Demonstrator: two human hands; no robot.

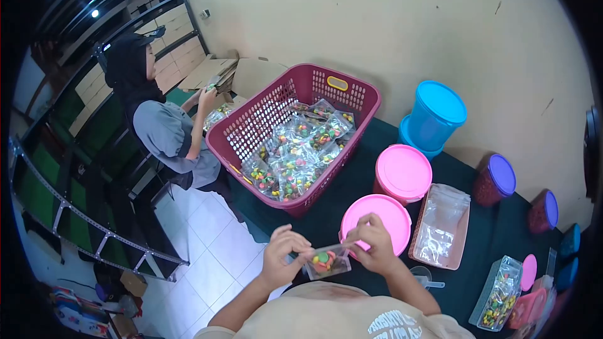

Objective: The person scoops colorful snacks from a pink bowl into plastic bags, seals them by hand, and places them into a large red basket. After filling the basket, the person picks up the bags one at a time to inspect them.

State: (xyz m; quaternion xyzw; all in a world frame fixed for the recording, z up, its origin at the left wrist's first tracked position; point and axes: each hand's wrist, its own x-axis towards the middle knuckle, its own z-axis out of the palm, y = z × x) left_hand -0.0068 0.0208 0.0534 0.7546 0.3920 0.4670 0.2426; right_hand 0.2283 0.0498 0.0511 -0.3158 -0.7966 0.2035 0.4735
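Observation:
A small clear plastic bag of colourful candies point(325, 262) is held in front of my body. My left hand point(284, 256) pinches its left edge, and my right hand point(373, 245) has fingers closed at its upper right corner. Green, yellow and red-orange pieces show through the plastic. Just behind my right hand stands a tub with a pink lid point(383, 216). Beyond my left hand is a large maroon laundry basket point(220, 141), holding many similar filled bags point(301, 150).
On the dark table point(370, 150) are another pink-lidded tub point(404, 171), blue tubs point(440, 113), purple-lidded containers point(494, 179), a tray of empty plastic bags point(440, 226), a clear scoop point(427, 277) and a box of filled bags point(499, 295). A co-worker point(166, 125) stands left of the basket, handling a bag.

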